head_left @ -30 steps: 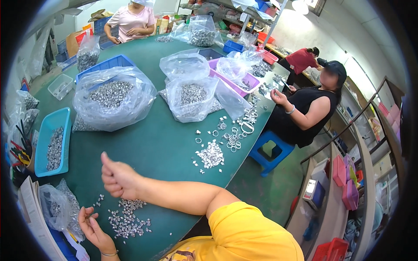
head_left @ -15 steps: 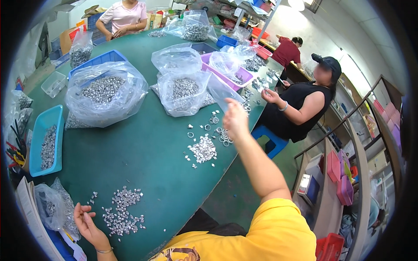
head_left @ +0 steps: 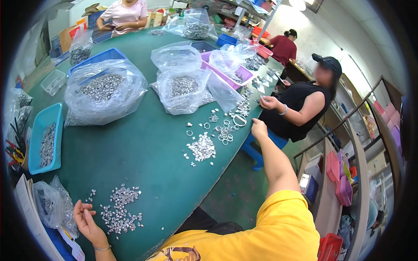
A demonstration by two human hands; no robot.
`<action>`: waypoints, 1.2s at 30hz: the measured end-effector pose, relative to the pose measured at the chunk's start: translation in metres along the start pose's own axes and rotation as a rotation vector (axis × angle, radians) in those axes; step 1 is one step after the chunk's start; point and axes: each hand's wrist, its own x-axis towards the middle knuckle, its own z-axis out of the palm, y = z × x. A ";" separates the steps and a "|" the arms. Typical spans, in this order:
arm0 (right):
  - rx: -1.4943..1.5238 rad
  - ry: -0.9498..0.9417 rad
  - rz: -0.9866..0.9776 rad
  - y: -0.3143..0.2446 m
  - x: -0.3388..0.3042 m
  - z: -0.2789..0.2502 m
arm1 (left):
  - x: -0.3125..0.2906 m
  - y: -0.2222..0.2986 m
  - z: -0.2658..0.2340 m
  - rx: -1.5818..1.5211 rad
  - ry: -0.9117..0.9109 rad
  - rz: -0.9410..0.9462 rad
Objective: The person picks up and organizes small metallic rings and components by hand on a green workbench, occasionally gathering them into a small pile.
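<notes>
My left hand (head_left: 90,224) is nearest, turned palm inward, half open, its fingers loosely bent and the thumb apart from the palm; I can't make out anything held in it. A band circles that wrist. Just past my fingertips lie a few stray silvery bits (head_left: 91,196), and to the right of the hand the loose pile of small silvery pieces (head_left: 119,211) spreads over the green table (head_left: 139,152). A clear bag of similar pieces (head_left: 48,203) sits on the other side, near the hand.

My right arm, in its yellow sleeve (head_left: 285,209), stretches away from me. The right hand (head_left: 259,129) is at the table's right edge with the fingers folded in; I can't tell whether it grips anything or touches the edge. To its left lie a heap of pale silvery pieces (head_left: 202,147) and, closer to it, a scatter of rings (head_left: 225,134).

Farther left stands a turquoise tray (head_left: 58,145) of grey pieces. Beyond are a big open clear bag (head_left: 135,93), filled with pieces, and a smaller one (head_left: 198,96). Past my right hand a co-worker in black (head_left: 298,104) sits, one hand raised near the edge. A person in pink (head_left: 129,15) is at the far end.
</notes>
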 end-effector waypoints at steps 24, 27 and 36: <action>2.724 -1.091 0.552 -0.302 -0.196 0.027 | 0.005 0.006 0.001 -0.203 0.020 -0.102; 2.748 -1.161 0.438 -0.305 -0.204 0.026 | 0.005 0.005 0.000 -0.215 0.010 -0.110; 2.472 -1.204 0.272 -0.309 -0.194 0.017 | 0.006 0.003 0.002 -0.217 0.009 -0.132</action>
